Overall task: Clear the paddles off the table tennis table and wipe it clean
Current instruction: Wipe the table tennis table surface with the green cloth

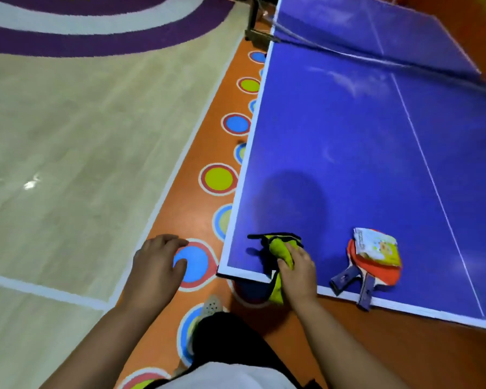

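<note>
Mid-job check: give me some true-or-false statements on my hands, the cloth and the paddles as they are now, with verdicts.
1. The right hand grips the yellow cloth at a near corner of the table. True.
2. The left hand holds a paddle. False: it holds nothing, off to the table's side.
3. The paddles lie with their handles over the near edge. True.
4. Nothing lies on the paddles. False: a printed packet rests on them.
5. The paddles are beyond the net. False: they are on its near side.

Bright, even indoor light; soft round shadow on the table [348, 141]; edges blurred and wide-angle bent.
</note>
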Motion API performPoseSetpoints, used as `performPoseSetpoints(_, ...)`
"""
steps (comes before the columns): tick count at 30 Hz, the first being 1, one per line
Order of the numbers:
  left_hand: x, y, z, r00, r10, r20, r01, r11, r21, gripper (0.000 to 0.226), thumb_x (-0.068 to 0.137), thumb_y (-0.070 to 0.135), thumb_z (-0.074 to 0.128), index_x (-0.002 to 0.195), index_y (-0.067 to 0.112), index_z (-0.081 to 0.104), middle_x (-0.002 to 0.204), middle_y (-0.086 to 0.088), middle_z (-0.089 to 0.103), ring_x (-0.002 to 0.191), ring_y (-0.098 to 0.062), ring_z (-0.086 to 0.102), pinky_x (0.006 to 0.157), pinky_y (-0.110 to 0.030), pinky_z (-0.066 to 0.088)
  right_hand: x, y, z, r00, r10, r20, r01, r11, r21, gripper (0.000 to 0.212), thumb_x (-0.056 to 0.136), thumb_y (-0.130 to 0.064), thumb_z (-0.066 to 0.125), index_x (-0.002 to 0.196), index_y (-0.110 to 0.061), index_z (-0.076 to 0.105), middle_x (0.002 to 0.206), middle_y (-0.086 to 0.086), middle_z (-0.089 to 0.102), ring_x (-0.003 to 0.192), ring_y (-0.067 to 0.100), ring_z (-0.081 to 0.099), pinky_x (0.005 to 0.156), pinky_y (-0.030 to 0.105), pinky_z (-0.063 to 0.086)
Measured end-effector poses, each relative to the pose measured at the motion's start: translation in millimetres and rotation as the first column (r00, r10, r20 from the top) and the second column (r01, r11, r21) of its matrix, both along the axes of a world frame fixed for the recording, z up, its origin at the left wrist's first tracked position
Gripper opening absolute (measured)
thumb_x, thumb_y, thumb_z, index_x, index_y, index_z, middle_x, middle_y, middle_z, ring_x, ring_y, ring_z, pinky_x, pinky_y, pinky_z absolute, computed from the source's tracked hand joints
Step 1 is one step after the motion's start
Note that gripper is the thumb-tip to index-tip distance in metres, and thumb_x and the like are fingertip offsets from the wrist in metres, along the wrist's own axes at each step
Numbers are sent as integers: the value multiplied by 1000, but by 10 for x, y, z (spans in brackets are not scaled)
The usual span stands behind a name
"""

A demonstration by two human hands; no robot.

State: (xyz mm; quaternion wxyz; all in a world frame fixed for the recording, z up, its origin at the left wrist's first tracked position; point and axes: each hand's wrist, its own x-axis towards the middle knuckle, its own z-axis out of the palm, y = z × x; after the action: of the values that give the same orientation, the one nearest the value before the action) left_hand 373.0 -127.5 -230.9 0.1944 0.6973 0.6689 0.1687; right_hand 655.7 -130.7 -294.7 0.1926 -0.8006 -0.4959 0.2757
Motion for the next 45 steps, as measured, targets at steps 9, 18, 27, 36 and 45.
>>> performPoseSetpoints(9, 425, 1339, 91, 912, -398, -101, 400, 917, -8, 34, 73, 8, 74, 106, 15, 68, 107, -6, 66, 100, -32, 58, 85, -43, 44, 711, 438, -210, 950, -197, 244, 233, 964, -126, 58, 96, -41, 53, 149, -27, 34, 161, 9, 12, 148, 28, 10, 116, 44, 18)
performPoseSetpoints(18, 877, 2166, 46, 735, -667, -122, 664, 744, -68, 37, 75, 10, 74, 110, 17, 66, 111, -3, 64, 104, -29, 56, 86, -41, 44, 589, 693, -461, 896, -224, 382, 358, 874, -329, 72, 95, -65, 28, 153, -37, -6, 161, 4, -18, 146, 28, -21, 116, 51, -9)
performPoseSetpoints(27, 1080, 2969, -160, 350, -933, -81, 932, 356, -70, 36, 68, 18, 62, 103, 15, 69, 102, -4, 67, 93, -30, 61, 79, -41, 48, 268, 804, -549, 808, -417, 416, 558, 769, -312, 71, 95, -61, 33, 151, -41, -5, 161, 0, -18, 147, 22, -19, 119, 43, -6)
performPoseSetpoints(36, 921, 4091, -199, 97, -992, -78, 993, 102, -63, 34, 73, 16, 63, 106, 12, 67, 104, -7, 66, 94, -33, 59, 78, -40, 46, -1018, 1286, -518, 636, -656, 407, 772, 541, -334, 81, 72, -72, 0, 143, -39, -18, 155, -2, -25, 147, 25, -19, 117, 45, -9)
performPoseSetpoints(45, 1071, 4165, -258, -77, -995, 58, 983, -86, -164, 39, 80, 25, 49, 116, 18, 63, 116, 0, 60, 111, -24, 48, 93, -35, 37, -1874, 1730, -511, 503, -788, 354, 844, 361, -396, 85, 68, -71, -9, 140, -31, -31, 147, -1, -38, 137, 21, -36, 113, 44, -20)
